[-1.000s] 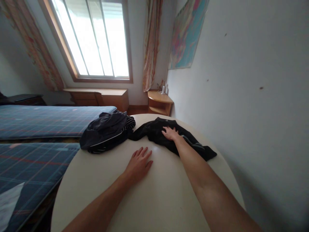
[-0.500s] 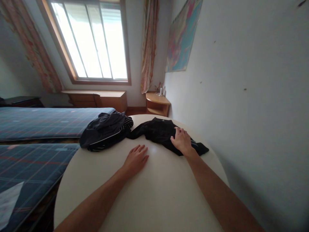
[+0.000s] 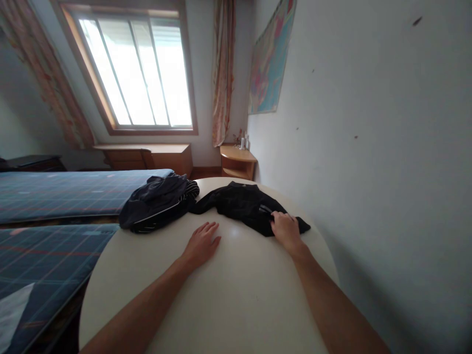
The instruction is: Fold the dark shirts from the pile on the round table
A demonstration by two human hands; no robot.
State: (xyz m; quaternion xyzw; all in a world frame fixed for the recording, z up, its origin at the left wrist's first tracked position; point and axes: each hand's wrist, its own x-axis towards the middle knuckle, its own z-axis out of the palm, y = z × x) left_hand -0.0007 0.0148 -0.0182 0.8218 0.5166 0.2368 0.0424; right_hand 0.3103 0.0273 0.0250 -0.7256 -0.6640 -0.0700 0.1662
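A black long-sleeved top (image 3: 241, 201) lies spread on the far side of a round white table (image 3: 236, 290), one sleeve reaching left and the other right. My right hand (image 3: 286, 230) is on its right sleeve, fingers curled over the cloth beside some grey stripes. Whatever the fingertips pinch is partly hidden under the hand. Flat on the tabletop, left of centre, rests my left hand (image 3: 201, 242), its fingers spread and holding nothing. Just beyond it sits a bunched heap of dark clothing (image 3: 157, 201) with white piping and striped parts.
Blue plaid mattresses (image 3: 55, 250) stand along the left, with a white sheet (image 3: 16, 309) on the nearer one. A wall (image 3: 387, 196) closes off the right side. Behind the table are a wooden corner shelf (image 3: 238, 153) and a low desk (image 3: 169, 155) under the window.
My right hand has slid right and slightly nearer over the top, uncovering stripes on its left. My left hand stays on the table. The view has shifted a little.
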